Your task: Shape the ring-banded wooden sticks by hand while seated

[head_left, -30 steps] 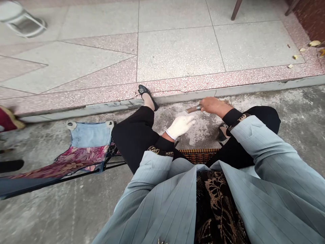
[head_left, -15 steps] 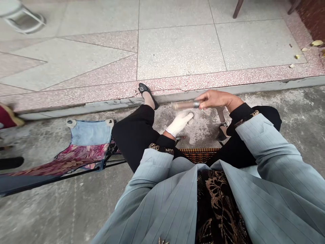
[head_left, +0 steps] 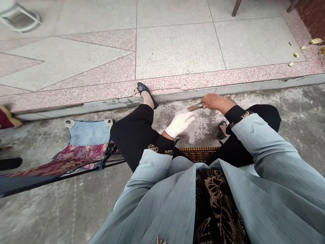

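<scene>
Far left, a white stool (head_left: 21,21) on the tiled step; below it, a folding recliner (head_left: 87,134) in pale denim and magenta floral cloth. Next, a black shoe (head_left: 149,98), its buckle bearing an S-like loop, letter or ornament unclear. Left hand (head_left: 179,124), white-gloved, low over stained concrete; cannot tell whether its fingers pinch anything. Brown bar (head_left: 194,107) just above the gloved fingertips, contact unclear, its silvery coiled end beside the bare right hand (head_left: 215,102), which is clamped on it.
</scene>
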Demonstrator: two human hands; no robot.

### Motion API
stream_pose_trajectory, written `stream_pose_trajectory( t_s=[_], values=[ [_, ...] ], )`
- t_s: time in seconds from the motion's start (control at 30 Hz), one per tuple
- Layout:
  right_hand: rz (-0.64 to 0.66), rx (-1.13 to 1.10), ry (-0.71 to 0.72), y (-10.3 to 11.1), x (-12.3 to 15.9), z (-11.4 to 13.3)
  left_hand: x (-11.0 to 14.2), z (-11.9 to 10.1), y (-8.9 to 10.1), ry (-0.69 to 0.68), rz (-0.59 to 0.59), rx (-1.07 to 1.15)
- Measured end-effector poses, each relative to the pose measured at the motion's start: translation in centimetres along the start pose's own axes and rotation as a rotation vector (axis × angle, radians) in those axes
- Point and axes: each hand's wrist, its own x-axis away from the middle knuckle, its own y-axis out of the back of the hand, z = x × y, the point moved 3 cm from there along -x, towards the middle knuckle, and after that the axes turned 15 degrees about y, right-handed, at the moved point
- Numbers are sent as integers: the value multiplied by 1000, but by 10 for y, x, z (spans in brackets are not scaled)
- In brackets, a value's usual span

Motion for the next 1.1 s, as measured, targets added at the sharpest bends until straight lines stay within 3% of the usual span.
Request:
stream_pose_trajectory(
  t_s=[0.2,0.27,0.33,0.43,0.53,0.6,0.7,0.77,0.83,0.93,1.0,1.07,1.1],
  values=[
    [316,-400,289,-5,13,1,-7,12,14,91,6,448],
    [321,-605,412,2,19,2,-10,16,12,111,14,561],
    [173,-786,476,14,22,2,-11,17,7,137,18,595],
    [-225,-971,417,29,22,-1,-10,12,-2,124,63,517],
    [-531,-989,196,31,16,-8,-7,4,-9,28,113,337],
    [-554,-820,12,27,11,-10,-6,1,-14,-21,132,209],
    [-346,-346,-128,19,5,-7,-5,-1,-18,-47,131,69],
    [-181,-83,-110,13,3,-2,-4,-2,-17,-46,109,20],
    [-30,39,-79,7,3,1,-2,-3,-9,-34,74,22],
    [181,1,5,0,9,1,-2,-1,7,12,-8,92],
    [325,-182,150,-1,15,1,-4,5,14,62,-43,155],
    [370,-436,326,4,22,1,-7,10,14,90,-55,251],
    [327,-554,398,8,25,1,-9,12,12,89,-61,313]
  ],
)
